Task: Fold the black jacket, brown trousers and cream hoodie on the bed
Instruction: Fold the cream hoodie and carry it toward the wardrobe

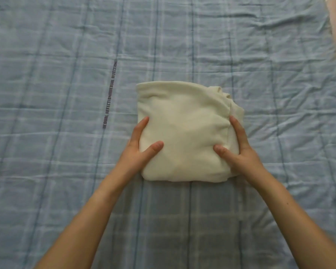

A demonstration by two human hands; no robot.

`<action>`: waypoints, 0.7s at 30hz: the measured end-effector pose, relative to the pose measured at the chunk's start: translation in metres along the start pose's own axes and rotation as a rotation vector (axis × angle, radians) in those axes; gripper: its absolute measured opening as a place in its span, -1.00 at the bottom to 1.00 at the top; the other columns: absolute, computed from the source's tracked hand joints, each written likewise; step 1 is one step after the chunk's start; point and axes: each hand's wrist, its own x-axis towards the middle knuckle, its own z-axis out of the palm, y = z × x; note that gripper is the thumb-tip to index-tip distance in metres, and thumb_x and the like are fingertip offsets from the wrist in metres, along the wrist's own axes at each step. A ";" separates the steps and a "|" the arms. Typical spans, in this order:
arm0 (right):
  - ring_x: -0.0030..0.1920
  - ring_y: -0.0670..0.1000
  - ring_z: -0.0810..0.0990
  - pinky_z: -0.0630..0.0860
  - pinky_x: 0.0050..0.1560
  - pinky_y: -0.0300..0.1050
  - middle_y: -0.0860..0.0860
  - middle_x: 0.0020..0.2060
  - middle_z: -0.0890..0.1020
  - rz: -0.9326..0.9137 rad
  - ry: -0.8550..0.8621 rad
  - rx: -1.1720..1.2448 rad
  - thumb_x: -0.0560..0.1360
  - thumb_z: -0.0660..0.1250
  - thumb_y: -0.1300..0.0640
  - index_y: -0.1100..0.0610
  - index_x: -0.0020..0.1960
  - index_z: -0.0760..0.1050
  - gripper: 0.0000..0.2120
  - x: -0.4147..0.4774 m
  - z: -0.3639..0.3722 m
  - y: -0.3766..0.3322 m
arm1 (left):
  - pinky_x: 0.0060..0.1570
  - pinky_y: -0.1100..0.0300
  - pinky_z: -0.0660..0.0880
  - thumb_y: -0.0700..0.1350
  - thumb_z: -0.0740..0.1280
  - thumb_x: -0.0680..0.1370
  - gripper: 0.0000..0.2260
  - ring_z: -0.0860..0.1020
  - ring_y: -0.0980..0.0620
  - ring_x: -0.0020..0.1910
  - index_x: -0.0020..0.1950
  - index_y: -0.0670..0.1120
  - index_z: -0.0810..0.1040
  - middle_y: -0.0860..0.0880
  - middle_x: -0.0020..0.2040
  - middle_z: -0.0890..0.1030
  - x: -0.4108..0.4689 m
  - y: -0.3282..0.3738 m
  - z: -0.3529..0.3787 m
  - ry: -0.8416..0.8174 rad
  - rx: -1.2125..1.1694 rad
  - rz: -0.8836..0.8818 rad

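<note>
the cream hoodie (184, 131) lies as a folded bundle mid-bed on the blue plaid sheet (66, 55), left hand (140, 146) and right hand (239, 150) clasping its sides, thumbs on top, and an uneven lift could spill the loose right-side layers

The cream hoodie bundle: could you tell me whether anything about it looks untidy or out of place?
Mostly neat, but the cream hoodie has a lump of fabric poking out at its far right corner, spoiling the square shape.

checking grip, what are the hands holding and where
Left hand and right hand clasp the folded cream hoodie by its left and right sides.
</note>
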 end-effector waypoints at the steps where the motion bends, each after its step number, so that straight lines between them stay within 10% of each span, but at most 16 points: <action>1: 0.21 -0.12 0.46 0.39 0.03 -0.39 -0.47 0.23 0.37 -0.005 0.003 0.026 0.21 0.41 -0.38 -0.57 0.40 0.06 -0.15 -0.001 -0.001 -0.001 | -0.06 0.60 0.36 0.25 0.43 0.32 -0.35 0.45 0.54 0.04 0.32 0.47 0.19 0.41 0.22 0.39 0.000 0.001 -0.002 -0.012 -0.046 -0.006; 10: 0.35 -0.13 0.43 0.38 0.19 -0.45 -0.14 0.38 0.43 0.059 0.058 0.289 0.42 0.52 0.20 -0.06 0.49 0.30 -0.27 -0.133 0.004 -0.027 | 0.11 0.32 0.45 0.17 0.46 0.37 -0.40 0.47 0.28 0.21 0.39 0.25 0.38 0.23 0.29 0.46 -0.092 0.047 -0.032 -0.158 -0.060 -0.081; 21: 0.33 -0.37 0.40 0.32 0.38 -0.34 -0.30 0.36 0.42 0.046 0.484 0.471 0.25 0.54 0.08 -0.06 0.45 0.33 -0.19 -0.382 -0.032 -0.117 | -0.11 0.54 0.43 0.32 0.44 0.18 -0.38 0.50 0.42 0.09 0.24 0.45 0.44 0.34 0.22 0.50 -0.237 0.181 -0.053 -0.439 0.053 0.151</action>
